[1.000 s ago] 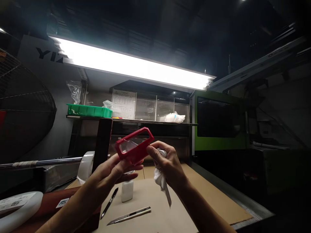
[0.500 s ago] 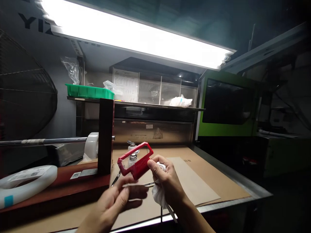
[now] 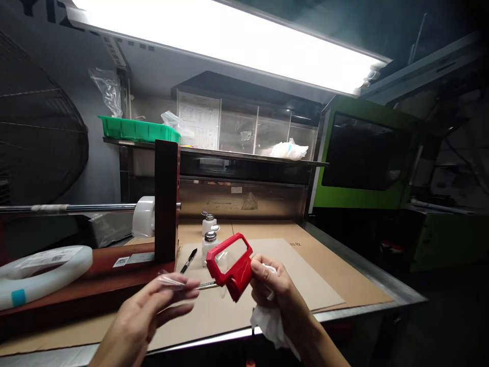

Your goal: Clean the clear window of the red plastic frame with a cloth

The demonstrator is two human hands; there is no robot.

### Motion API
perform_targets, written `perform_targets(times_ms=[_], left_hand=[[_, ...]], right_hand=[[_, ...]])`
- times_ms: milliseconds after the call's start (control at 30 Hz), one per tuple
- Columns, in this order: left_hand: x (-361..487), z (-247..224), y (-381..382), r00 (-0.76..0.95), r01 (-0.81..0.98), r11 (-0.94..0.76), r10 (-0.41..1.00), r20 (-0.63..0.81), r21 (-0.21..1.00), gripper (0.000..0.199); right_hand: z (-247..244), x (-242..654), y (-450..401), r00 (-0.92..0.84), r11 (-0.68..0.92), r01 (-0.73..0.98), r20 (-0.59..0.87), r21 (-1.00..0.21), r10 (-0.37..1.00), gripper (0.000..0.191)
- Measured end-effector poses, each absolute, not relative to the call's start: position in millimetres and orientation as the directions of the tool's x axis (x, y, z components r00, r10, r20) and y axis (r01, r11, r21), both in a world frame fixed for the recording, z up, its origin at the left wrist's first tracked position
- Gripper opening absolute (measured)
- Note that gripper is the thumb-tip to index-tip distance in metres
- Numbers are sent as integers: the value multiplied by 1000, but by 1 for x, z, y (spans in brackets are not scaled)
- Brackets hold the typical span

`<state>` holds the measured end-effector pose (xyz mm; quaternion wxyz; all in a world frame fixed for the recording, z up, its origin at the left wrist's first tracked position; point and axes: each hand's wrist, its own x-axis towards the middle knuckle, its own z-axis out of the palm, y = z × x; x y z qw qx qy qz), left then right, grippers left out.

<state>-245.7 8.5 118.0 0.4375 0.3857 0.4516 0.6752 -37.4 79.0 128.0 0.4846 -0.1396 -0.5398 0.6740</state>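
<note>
My right hand [image 3: 273, 280] grips a red plastic frame [image 3: 241, 275] by its right end, holding it tilted above the bench. A white cloth [image 3: 272, 326] is bunched in the same hand and hangs below the palm. To the left of the frame, my left hand [image 3: 153, 306] pinches a thin piece of clear film [image 3: 170, 281] between thumb and fingers, its lower fingers spread. The left hand is apart from the red frame. Behind the frame stand two white bottles with metal tops, the nearer one [image 3: 210, 244] partly covered by it.
A black pen [image 3: 188, 260] lies on the cardboard-covered bench [image 3: 336, 265]. At left are a dark red stand [image 3: 166, 204], a film roll [image 3: 143, 216] on a rod and a large translucent roll [image 3: 82, 257]. A green tray [image 3: 139, 130] sits on the shelf above.
My left hand has moved left and down, away from the red frame, with clear film now visible in its fingers. The frame and my right hand have shifted slightly right and down, and the view has shifted.
</note>
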Motion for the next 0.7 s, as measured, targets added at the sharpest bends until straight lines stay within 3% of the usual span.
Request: perform_targets(times_ms=[100, 300, 533, 633, 700], left_hand=[[-215, 126, 13, -266, -392, -271, 948, 174, 879, 41], [-195, 121, 1, -193, -133, -224, 961, 197, 965, 35], [-194, 111, -4, -214, -248, -180, 969, 128, 952, 49], [-193, 110, -7, -194, -192, -224, 963, 187, 955, 40], [-193, 108, -9, -188, -255, -208, 969, 163, 944, 32]], right_hand=[[120, -45, 74, -578, -97, -546, 290, -832, 763, 38], [109, -46, 75, -539, -98, -580, 291, -809, 790, 38], [100, -53, 71, -544, -97, -553, 270, -828, 794, 38], [94, -56, 68, -551, -132, -538, 230, -832, 802, 37], [89, -57, 66, -551, -141, -531, 213, -836, 807, 36]])
